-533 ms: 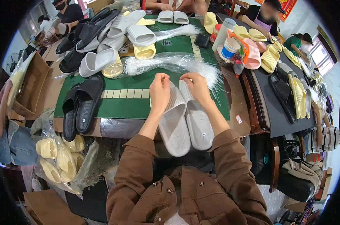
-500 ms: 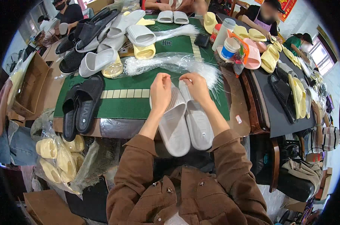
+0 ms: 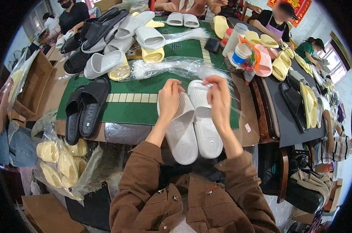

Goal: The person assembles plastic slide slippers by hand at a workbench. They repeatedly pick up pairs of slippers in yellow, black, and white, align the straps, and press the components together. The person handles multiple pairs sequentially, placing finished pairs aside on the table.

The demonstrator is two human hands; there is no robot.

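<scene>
A pair of light grey slide slippers lies side by side in front of me, toes away, over the table's near edge. My left hand (image 3: pixel 169 100) is closed beside the strap of the left slipper (image 3: pixel 181 134), fingers curled inward. Over the outer side of the right slipper (image 3: pixel 208 130) is my right hand (image 3: pixel 219 101), its fingers bent together near the strap. Whatever either hand pinches is too small or hidden to make out. Just beyond lies a bundle of thin white plastic strands (image 3: pixel 145 70) in clear wrapping, its loose ends fanning out behind my right hand.
Black slippers (image 3: pixel 91 106) lie left on the green mat (image 3: pixel 133 112). Behind them is a pile of black, grey and yellow slippers (image 3: pixel 102 64). A white bucket (image 3: pixel 241 53) stands right, near a dark side table (image 3: pixel 286 116) with more slippers. Bagged yellow slippers (image 3: pixel 65 167) sit low left. Other people work around.
My right hand has moved right and tilted more upright, away from my left hand. The left hand has shifted slightly toward me and right. The slippers stay in nearly the same place.
</scene>
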